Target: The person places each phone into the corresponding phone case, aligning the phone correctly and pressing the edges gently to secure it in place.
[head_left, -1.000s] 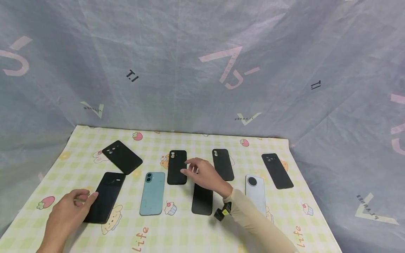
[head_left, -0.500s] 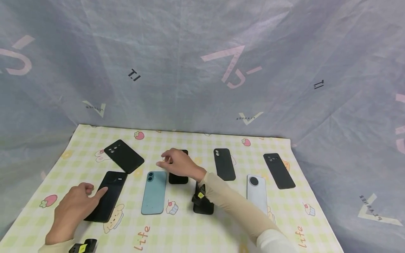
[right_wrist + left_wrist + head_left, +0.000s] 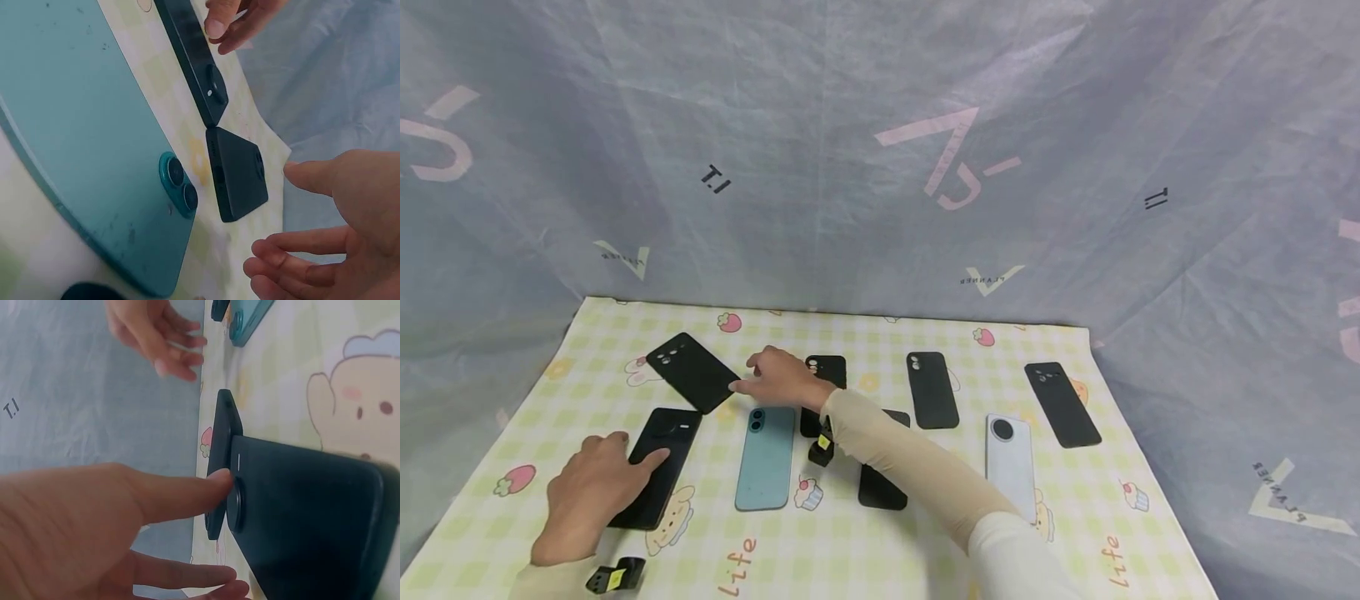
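My left hand (image 3: 597, 485) hovers at the black phone (image 3: 661, 485) on the left, its thumb over the phone's upper part and its fingers along the far side. A gap shows between thumb and fingers in the left wrist view. Just above that phone lies a black phone case (image 3: 692, 372) with camera cutouts, set at a slant. My right hand (image 3: 784, 380) reaches across to the case's right corner, thumb and fingers spread apart with nothing between them in the right wrist view. Below this hand lies a teal phone (image 3: 766, 458), back up.
Partly covered by my right arm are a black case (image 3: 831, 367) and a black phone (image 3: 883, 490). Farther right lie another black case (image 3: 932, 390), a white phone (image 3: 1009, 457) and a slanted black case (image 3: 1062, 405). A grey curtain (image 3: 850, 167) hangs behind the checked tablecloth (image 3: 820, 550).
My right hand has moved left, from over the middle case to the corner of the slanted left case. The left hand has shifted slightly right, farther over the black phone.
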`<move>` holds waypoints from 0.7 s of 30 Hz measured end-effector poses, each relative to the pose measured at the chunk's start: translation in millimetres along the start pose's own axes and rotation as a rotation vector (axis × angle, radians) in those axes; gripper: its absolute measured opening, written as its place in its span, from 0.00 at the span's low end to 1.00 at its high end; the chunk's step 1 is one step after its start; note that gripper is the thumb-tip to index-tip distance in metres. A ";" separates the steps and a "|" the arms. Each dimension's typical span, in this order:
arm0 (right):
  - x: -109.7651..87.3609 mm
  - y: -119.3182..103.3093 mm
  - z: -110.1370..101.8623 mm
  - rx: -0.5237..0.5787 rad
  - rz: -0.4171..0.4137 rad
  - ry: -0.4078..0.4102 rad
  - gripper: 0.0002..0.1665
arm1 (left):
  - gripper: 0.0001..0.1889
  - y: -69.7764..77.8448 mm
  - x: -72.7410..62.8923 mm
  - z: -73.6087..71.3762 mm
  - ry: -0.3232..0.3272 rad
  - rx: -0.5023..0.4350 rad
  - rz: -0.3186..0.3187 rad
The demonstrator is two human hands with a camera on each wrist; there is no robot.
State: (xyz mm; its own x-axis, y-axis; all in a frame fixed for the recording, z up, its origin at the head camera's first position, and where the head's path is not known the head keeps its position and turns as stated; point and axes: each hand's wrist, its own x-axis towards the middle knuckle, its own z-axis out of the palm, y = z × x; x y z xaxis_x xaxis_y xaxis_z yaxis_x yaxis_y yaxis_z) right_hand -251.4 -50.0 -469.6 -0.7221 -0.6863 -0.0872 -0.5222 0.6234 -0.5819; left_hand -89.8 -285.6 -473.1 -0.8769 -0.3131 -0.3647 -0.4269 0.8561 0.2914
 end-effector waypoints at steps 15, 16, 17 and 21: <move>42.9 -26.1 16.7 -0.140 0.108 -0.086 0.31 | 0.47 4.5 1.4 6.1 -0.029 0.075 0.035; 45.0 -26.9 18.5 -0.144 0.115 -0.090 0.31 | 0.46 4.9 1.4 6.7 -0.033 0.081 0.039; 46.9 -27.8 20.3 -0.153 0.119 -0.092 0.31 | 0.46 5.5 1.5 7.0 -0.035 0.085 0.042; 52.5 -30.0 26.5 -0.182 0.126 -0.075 0.32 | 0.42 6.8 1.2 7.0 -0.046 0.095 0.065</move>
State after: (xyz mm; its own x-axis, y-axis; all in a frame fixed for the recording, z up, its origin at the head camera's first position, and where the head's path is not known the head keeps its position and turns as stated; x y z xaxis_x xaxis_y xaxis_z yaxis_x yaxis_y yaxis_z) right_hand -261.6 -114.7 -478.1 -0.7546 -0.6203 -0.2141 -0.5080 0.7587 -0.4078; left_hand -92.2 -277.3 -477.7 -0.8900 -0.2381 -0.3888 -0.3447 0.9096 0.2319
